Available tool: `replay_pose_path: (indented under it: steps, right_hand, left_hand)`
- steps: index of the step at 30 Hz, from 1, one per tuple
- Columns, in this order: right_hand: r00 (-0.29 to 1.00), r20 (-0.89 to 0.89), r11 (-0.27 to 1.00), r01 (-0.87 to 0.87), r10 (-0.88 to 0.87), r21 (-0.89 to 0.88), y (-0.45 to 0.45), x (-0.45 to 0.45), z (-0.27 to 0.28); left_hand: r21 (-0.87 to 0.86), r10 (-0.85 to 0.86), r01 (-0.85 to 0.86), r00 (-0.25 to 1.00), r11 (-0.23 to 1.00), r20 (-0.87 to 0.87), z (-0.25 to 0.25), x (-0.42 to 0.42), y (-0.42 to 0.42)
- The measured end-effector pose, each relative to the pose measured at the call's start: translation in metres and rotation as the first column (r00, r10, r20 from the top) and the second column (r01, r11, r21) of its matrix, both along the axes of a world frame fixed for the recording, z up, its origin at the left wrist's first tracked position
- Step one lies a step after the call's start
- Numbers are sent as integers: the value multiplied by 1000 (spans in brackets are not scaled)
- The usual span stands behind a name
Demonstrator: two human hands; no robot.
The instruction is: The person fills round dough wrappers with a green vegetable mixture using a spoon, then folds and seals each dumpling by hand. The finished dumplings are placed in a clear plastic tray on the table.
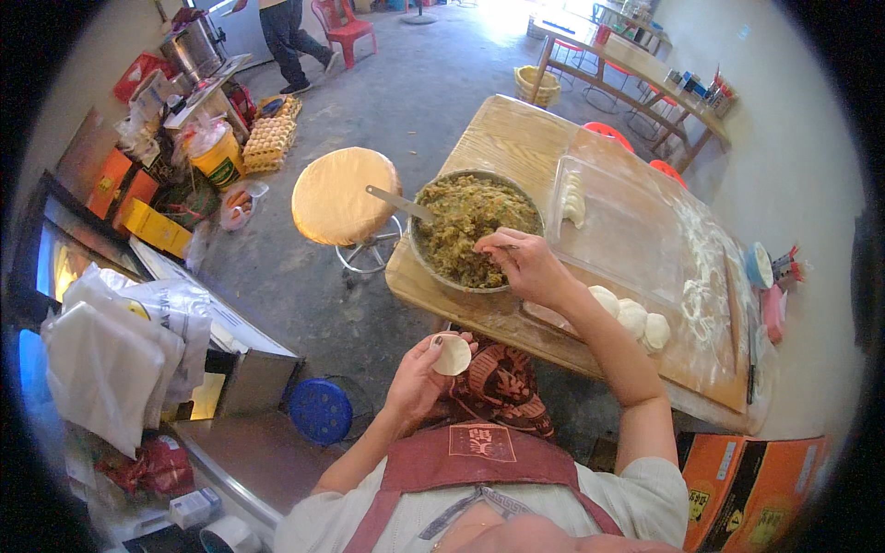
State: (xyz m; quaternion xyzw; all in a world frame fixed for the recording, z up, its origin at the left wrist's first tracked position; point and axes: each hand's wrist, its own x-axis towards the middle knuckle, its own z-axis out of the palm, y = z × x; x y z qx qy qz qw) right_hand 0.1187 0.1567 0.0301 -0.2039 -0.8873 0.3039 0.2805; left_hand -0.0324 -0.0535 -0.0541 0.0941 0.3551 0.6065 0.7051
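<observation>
A round, pale dough wrapper (pixel 453 357) lies in my left hand (pixel 422 370), held in front of my apron. My right hand (pixel 529 266) is over the near right side of a wide metal bowl (pixel 477 285), its fingers closed on a thin utensil (pixel 510 247) that is mostly hidden. Chopped greenish-brown filling (pixel 477 207) heaps the bowl. A flat metal scraper or spatula (pixel 397 202) leans out over the far left rim. Right of the bowl, a clear plastic tray (pixel 615 238) holds a short row of shaped dumplings (pixel 573 200). Several rounded dough pieces (pixel 630 316) sit by my right forearm.
Flour (pixel 698 297) dusts the right of the wooden table (pixel 508 135), beside a rolling pin (pixel 731 311). A round stool (pixel 346 197) stands left of the bowl, a blue stool (pixel 319 411) nearer me. Egg trays (pixel 272 138) are stacked far left. Another person (pixel 283 41) walks at the back.
</observation>
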Motion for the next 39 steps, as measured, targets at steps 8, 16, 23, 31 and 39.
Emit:
replay_pose_path:
  steps: [8, 16, 23, 31, 39]
  right_hand:
    - [980, 74, 977, -192, 186, 87, -6, -16, -17]
    - [996, 43, 990, -74, 80, -121, -13, 4, 10]
    - [997, -64, 999, 43, -43, 9, 0, -18, 16]
    - [988, 59, 936, -156, 145, 316, 13, -44, -15]
    - [986, 114, 990, -128, 120, 64, -5, 10, 29]
  left_hand:
    - [6, 14, -14, 1000, 1000, -1, -4, -4, -2]
    - [20, -4, 4, 1000, 1000, 11, -8, 0, 2]
    - [8, 3, -3, 1000, 1000, 18, -2, -2, -1]
    - [15, -14, 14, 1000, 1000, 12, -3, 0, -2]
    - [20, -9, 9, 1000, 1000, 2, -5, -1, -2]
